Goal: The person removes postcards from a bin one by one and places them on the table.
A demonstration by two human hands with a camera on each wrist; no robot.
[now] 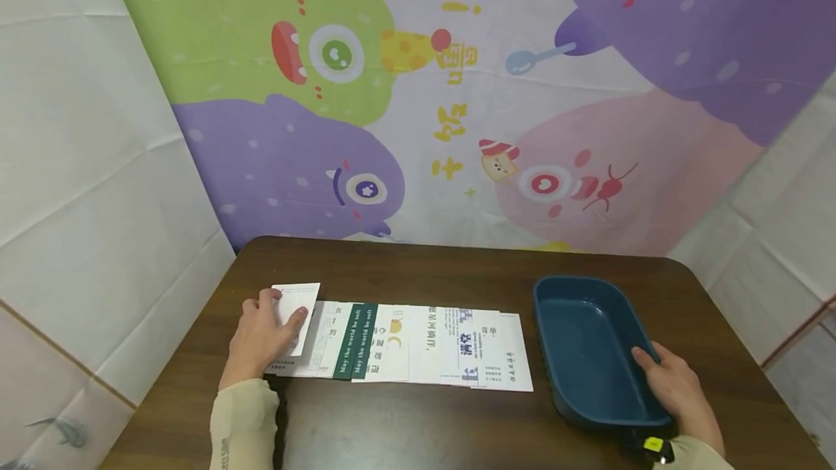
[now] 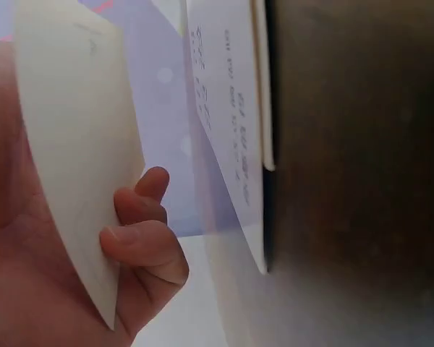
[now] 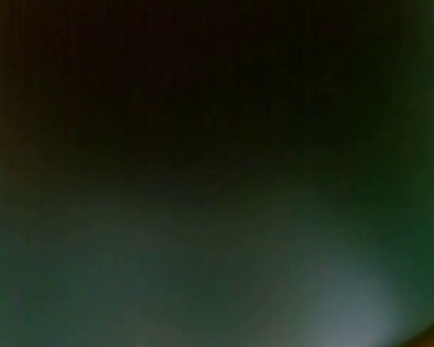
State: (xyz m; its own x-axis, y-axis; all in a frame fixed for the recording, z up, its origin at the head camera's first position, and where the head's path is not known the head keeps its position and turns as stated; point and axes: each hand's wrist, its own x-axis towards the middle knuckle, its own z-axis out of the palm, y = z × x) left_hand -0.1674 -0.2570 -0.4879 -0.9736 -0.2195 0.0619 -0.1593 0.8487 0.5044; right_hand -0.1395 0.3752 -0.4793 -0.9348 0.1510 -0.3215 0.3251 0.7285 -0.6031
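My left hand pinches a white card between thumb and fingers, over the left end of a row of overlapping cards. In the left wrist view the held card bends slightly, its back nearly plain, with curled fingers at its edge. Printed cards lie on the table beside it. At the right, my right hand grips the side rim of a dark blue tray, thumb over the edge and its other fingers hidden. The right wrist view is dark and blurred.
Everything lies on a brown wooden table with rounded far corners. Among the row, two dark green strips carry white lettering. Behind the table hangs a cartoon-printed cloth, with white panels at both sides.
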